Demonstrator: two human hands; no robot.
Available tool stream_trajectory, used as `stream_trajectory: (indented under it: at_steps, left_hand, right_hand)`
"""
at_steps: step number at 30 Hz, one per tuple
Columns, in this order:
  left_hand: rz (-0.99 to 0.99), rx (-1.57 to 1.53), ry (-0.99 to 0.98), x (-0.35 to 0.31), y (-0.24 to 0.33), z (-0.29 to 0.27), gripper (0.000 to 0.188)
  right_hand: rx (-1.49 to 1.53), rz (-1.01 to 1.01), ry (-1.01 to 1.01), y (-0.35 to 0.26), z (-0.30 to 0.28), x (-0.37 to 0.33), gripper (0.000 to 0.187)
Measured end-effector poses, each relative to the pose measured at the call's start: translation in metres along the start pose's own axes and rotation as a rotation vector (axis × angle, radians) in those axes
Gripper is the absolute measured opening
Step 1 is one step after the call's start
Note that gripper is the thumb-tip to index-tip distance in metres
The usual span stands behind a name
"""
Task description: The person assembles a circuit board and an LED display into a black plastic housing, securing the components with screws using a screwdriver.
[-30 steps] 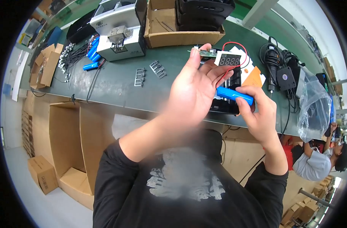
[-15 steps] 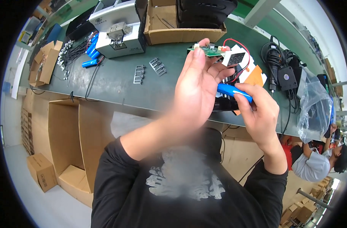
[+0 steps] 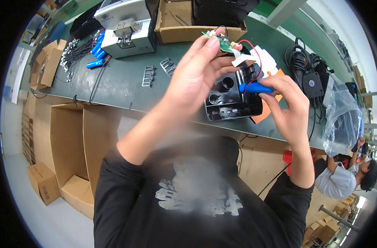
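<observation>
My left hand (image 3: 196,72) pinches a green circuit board (image 3: 225,44) between thumb and fingers, with a small white display module (image 3: 244,60) attached at its side. A red wire (image 3: 259,58) loops from the board to a blue cylindrical battery (image 3: 254,88). The battery's right end is gripped by the thumb and fingers of my right hand (image 3: 288,97). Under both hands, a black plastic housing (image 3: 234,99) lies on the bench with its inside facing up; it has round sockets and a metal piece near its front edge. My left hand hides part of it.
Two grey plastic brackets (image 3: 148,76) lie left of my hands. Behind are a grey-white box-shaped device (image 3: 128,43) and a cardboard tray (image 3: 199,34). Blue batteries (image 3: 96,63) sit farther left. Black cables (image 3: 298,62) and a clear plastic bag (image 3: 341,113) are at right, near another person (image 3: 341,177).
My left hand has moved left and up with the circuit board, which is now tilted. The battery has swung nearly level and shifted slightly right, uncovering the black housing.
</observation>
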State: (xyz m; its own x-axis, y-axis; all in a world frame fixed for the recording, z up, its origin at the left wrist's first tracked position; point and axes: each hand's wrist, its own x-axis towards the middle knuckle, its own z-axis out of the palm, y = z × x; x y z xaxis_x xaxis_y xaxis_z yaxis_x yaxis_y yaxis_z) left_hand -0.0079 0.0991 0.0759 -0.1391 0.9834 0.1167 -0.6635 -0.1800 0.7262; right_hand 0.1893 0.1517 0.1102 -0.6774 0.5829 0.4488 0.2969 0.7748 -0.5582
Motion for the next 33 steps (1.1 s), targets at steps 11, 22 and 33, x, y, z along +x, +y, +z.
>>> stream_trajectory:
  at_steps: [11, 22, 33]
  left_hand:
    - [-0.191, -0.290, 0.004, -0.026, 0.014, -0.058, 0.053]
    - [-0.158, -0.366, 0.028, -0.037, 0.005, -0.056, 0.054]
    - [-0.109, -0.559, 0.033, -0.047, -0.008, -0.060, 0.057]
  right_hand:
    - [0.186, -0.091, -0.241, 0.008, 0.022, 0.023, 0.029]
    - [0.114, -0.231, -0.317, 0.004, 0.031, 0.027, 0.035]
    - [0.085, -0.299, -0.333, 0.001, 0.033, 0.035, 0.035]
